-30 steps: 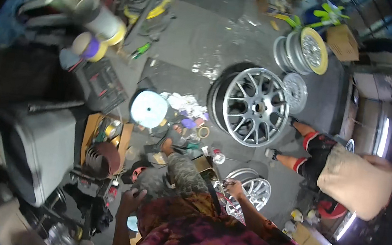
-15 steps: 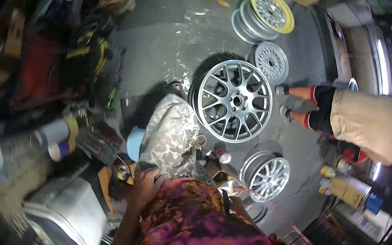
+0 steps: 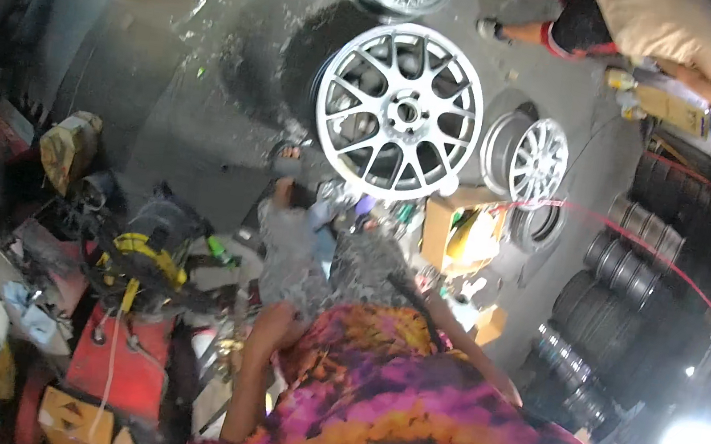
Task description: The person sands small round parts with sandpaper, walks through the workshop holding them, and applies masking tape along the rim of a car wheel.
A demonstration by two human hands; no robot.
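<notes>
Shirt (image 3: pixel 436 430) fills lower centre, the left hand (image 3: pixel 277 327) by the trousers (image 3: pixel 367 268), the right hand (image 3: pixel 441 310) just right of centre; what either grasps, I can't make out. With the person just turned, the open box (image 3: pixel 436 237) shows clearer right of centre, and the big silver wheel (image 3: pixel 395 104) sits higher, at upper centre, with neither hand on it.
</notes>
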